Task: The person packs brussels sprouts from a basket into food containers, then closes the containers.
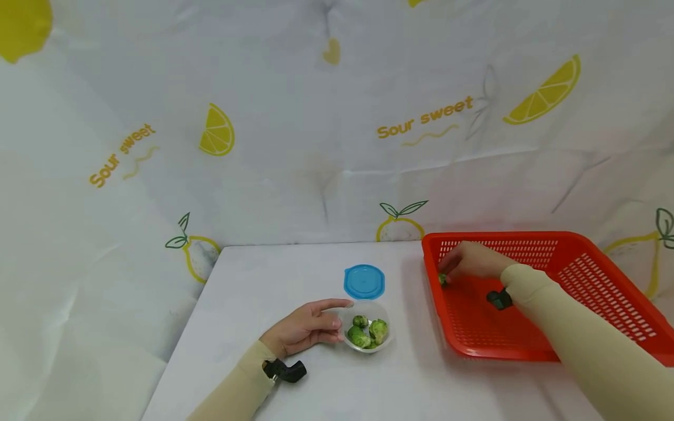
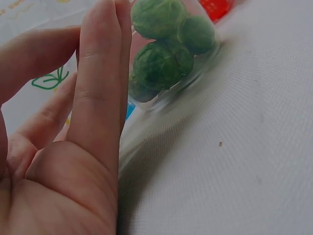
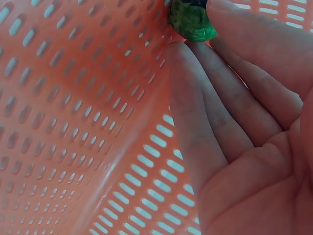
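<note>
A clear round plastic tub [image 1: 389, 338] on the white table holds several Brussels sprouts [image 1: 360, 337]. My left hand [image 1: 308, 326] holds the tub at its left side, thumb and fingers against its wall and rim. Seen from the left wrist, the sprouts [image 2: 159, 66] show through the tub's wall beyond my fingers. My right hand [image 1: 471, 261] reaches into the red plastic basket [image 1: 500, 352] at its left wall. Between thumb and fingers it pinches one small Brussels sprout [image 3: 193, 22], whose top is cut off in the right wrist view.
Behind the tub a blue round lid [image 1: 364, 282] lies flat on the table [image 1: 263, 275]. The basket has slotted, raised walls and takes up the table's right side. A white cloth [image 1: 295, 117] with a lemon print hangs behind the table.
</note>
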Demonstrator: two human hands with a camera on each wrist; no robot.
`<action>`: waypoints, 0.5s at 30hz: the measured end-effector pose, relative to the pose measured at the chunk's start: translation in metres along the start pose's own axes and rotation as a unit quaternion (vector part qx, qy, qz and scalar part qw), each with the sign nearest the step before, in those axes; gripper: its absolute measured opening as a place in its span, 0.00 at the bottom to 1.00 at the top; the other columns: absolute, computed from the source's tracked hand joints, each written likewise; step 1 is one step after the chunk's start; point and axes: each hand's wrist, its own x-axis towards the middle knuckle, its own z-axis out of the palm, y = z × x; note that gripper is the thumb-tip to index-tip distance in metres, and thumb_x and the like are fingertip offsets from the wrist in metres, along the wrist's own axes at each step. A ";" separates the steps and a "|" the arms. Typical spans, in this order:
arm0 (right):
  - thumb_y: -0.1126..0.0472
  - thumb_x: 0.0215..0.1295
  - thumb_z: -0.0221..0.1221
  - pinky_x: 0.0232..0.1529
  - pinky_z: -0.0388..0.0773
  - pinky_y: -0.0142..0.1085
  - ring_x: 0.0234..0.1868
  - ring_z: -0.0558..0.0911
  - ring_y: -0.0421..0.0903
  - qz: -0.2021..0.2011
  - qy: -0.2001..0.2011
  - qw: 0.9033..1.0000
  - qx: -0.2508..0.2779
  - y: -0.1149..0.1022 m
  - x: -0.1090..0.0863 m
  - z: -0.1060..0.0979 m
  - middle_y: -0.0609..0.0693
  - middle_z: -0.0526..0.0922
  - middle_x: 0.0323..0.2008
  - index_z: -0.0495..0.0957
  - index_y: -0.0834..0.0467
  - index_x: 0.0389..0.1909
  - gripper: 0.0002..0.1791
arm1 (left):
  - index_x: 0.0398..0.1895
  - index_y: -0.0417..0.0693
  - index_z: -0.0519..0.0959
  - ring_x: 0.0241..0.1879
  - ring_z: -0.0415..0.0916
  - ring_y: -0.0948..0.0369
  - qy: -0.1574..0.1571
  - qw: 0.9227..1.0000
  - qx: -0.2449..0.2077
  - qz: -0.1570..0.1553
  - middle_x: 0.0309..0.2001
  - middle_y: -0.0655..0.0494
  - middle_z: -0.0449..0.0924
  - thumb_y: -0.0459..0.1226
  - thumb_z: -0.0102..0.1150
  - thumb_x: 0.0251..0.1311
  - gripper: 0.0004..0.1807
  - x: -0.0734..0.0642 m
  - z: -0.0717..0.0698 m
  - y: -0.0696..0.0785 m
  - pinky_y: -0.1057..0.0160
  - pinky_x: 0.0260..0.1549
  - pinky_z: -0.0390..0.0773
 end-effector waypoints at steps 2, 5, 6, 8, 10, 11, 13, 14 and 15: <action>0.61 0.67 0.73 0.59 0.88 0.53 0.49 0.87 0.47 0.004 0.001 1.000 0.001 0.000 0.001 0.001 0.52 0.93 0.47 0.89 0.60 0.56 0.18 | 0.83 0.46 0.65 0.44 0.92 0.59 -0.003 1.000 0.002 0.003 0.40 0.54 0.86 0.28 0.53 0.80 0.31 0.000 0.000 0.000 0.64 0.52 0.90; 0.61 0.66 0.73 0.59 0.88 0.52 0.48 0.86 0.47 0.011 0.003 1.000 0.002 -0.001 0.002 0.002 0.51 0.92 0.47 0.89 0.59 0.56 0.18 | 0.83 0.46 0.65 0.44 0.92 0.59 -0.003 1.000 0.004 0.004 0.39 0.54 0.85 0.27 0.54 0.80 0.32 0.000 -0.001 0.001 0.64 0.52 0.91; 0.61 0.66 0.73 0.59 0.88 0.52 0.49 0.86 0.48 0.014 0.004 1.000 0.003 -0.001 0.003 0.002 0.51 0.92 0.47 0.89 0.59 0.56 0.18 | 0.83 0.47 0.65 0.44 0.92 0.59 -0.003 1.000 0.004 0.003 0.39 0.54 0.85 0.27 0.54 0.79 0.32 0.000 -0.001 0.001 0.64 0.52 0.91; 0.61 0.66 0.74 0.59 0.88 0.53 0.49 0.86 0.48 0.019 0.005 1.000 0.000 -0.002 0.003 0.003 0.50 0.92 0.47 0.89 0.59 0.55 0.18 | 0.83 0.47 0.65 0.44 0.92 0.59 -0.003 1.000 0.005 0.003 0.39 0.54 0.85 0.28 0.56 0.79 0.32 0.000 -0.001 0.001 0.64 0.52 0.91; 0.60 0.65 0.74 0.59 0.88 0.53 0.49 0.86 0.48 0.022 0.006 1.000 -0.005 -0.001 0.004 0.004 0.50 0.92 0.46 0.89 0.59 0.55 0.18 | 0.83 0.47 0.65 0.45 0.92 0.59 -0.005 1.000 0.005 0.004 0.39 0.55 0.85 0.28 0.57 0.78 0.33 0.000 -0.001 0.001 0.64 0.52 0.91; 0.60 0.65 0.74 0.59 0.88 0.53 0.49 0.86 0.48 0.023 0.006 1.000 -0.006 -0.001 0.004 0.005 0.51 0.92 0.46 0.89 0.59 0.55 0.18 | 0.83 0.48 0.65 0.45 0.92 0.59 -0.007 1.000 0.005 0.004 0.39 0.55 0.85 0.28 0.57 0.78 0.33 0.000 -0.001 0.001 0.64 0.52 0.91; 0.61 0.65 0.75 0.59 0.88 0.54 0.49 0.86 0.49 0.024 0.007 1.000 -0.009 -0.001 0.004 0.005 0.51 0.92 0.46 0.90 0.59 0.54 0.18 | 0.83 0.47 0.64 0.45 0.92 0.59 -0.013 1.000 0.005 0.007 0.39 0.55 0.85 0.29 0.57 0.78 0.33 0.000 -0.001 0.001 0.64 0.52 0.91; 0.61 0.65 0.75 0.59 0.88 0.54 0.49 0.86 0.49 0.027 0.007 1.000 -0.007 -0.001 0.004 0.006 0.51 0.92 0.46 0.90 0.59 0.54 0.17 | 0.84 0.47 0.64 0.45 0.92 0.59 -0.015 1.000 0.005 0.008 0.40 0.55 0.86 0.29 0.58 0.78 0.33 0.000 -0.001 0.001 0.64 0.52 0.91; 0.61 0.65 0.75 0.59 0.88 0.53 0.49 0.86 0.50 0.027 0.007 1.000 -0.007 -0.001 0.004 0.006 0.51 0.92 0.46 0.90 0.59 0.54 0.17 | 0.84 0.47 0.64 0.45 0.92 0.59 -0.018 1.000 0.005 0.009 0.40 0.55 0.86 0.29 0.58 0.78 0.34 0.000 -0.001 0.000 0.64 0.52 0.91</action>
